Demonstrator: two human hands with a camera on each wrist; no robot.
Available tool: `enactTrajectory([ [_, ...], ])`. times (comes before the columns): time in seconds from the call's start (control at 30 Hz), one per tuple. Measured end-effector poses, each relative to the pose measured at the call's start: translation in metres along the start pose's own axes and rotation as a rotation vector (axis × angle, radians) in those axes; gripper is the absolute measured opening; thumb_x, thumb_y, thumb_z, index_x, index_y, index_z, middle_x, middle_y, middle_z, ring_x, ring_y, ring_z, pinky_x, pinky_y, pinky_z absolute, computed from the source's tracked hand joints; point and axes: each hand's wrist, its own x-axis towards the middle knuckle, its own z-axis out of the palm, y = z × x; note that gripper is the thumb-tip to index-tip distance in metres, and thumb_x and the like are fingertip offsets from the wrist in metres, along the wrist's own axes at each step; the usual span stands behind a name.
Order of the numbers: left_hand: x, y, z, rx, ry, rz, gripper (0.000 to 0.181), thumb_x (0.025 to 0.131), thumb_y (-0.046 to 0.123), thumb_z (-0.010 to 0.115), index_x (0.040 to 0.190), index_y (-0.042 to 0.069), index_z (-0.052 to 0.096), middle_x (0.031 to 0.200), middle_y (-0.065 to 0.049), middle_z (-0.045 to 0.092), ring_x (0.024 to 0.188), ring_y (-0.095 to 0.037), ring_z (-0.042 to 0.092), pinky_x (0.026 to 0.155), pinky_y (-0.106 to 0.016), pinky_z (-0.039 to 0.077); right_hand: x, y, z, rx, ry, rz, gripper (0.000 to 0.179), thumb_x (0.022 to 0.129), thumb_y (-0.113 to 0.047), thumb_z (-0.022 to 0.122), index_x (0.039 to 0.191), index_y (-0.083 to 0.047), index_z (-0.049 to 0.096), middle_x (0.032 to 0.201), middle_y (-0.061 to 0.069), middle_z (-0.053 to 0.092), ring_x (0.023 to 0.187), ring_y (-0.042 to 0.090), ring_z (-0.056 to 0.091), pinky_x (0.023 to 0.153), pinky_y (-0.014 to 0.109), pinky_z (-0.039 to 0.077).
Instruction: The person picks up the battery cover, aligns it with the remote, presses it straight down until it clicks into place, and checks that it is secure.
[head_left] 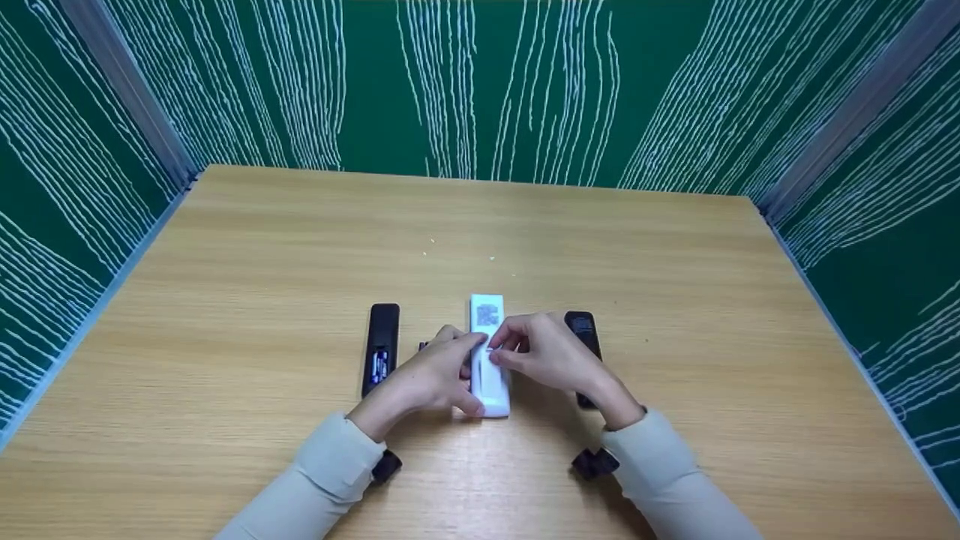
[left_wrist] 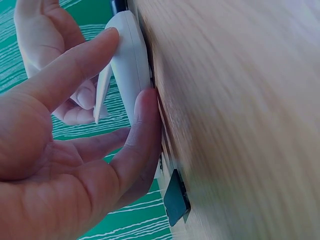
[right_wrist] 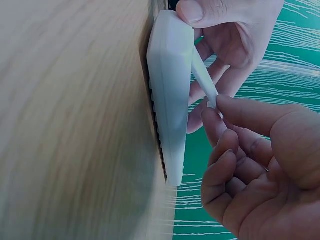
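Observation:
A white remote control (head_left: pixel 487 315) lies buttons down on the table, its back facing up. My left hand (head_left: pixel 435 371) grips it from the left, the thumb at its near end and other fingers along its side. My right hand (head_left: pixel 551 352) pinches the free end of its battery cover (right_wrist: pixel 204 77) between thumb and forefinger. This cover stands tilted up from the back, its near end still against the remote. What lies under the cover is hidden in the wrist views.
Left of my hands lies a black remote control (head_left: pixel 384 326) with batteries (head_left: pixel 380 365) showing in its bay. Another black remote control (head_left: pixel 583 330) lies partly behind my right hand. A small dark flat piece (left_wrist: pixel 175 200) rests beyond my left hand. Tiny white bits (head_left: pixel 492 258) dot the table.

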Motion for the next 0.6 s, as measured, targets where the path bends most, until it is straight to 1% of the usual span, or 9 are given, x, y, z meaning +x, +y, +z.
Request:
enactTrajectory([
  [0.2, 0.0002, 0.0001, 0.0001, -0.003, -0.001, 0.011, 0.108, 0.071, 0.002, 0.097, 0.162, 0.000, 0.039, 0.140, -0.019, 0.046, 0.112, -0.025, 0.060, 0.103, -0.038, 0.054, 0.0004, 0.0003, 0.0017, -0.020, 0.003, 0.017, 0.004, 0.097, -0.015, 0.078, 0.099, -0.011, 0.078, 0.084, -0.005, 0.070, 0.071, 0.010, 0.057, 0.059, 0.021, 0.043],
  [0.6, 0.0002, -0.0001, 0.0003, -0.005, -0.005, 0.002, 0.109, 0.071, 0.002, 0.096, 0.163, 0.001, 0.038, 0.139, -0.018, 0.046, 0.110, -0.024, 0.060, 0.101, -0.037, 0.054, 0.0005, 0.0009, 0.0033, -0.018, 0.008, 0.024, 0.006, 0.098, -0.017, 0.077, 0.099, -0.011, 0.078, 0.085, -0.005, 0.070, 0.074, 0.012, 0.059, 0.061, 0.022, 0.046],
])
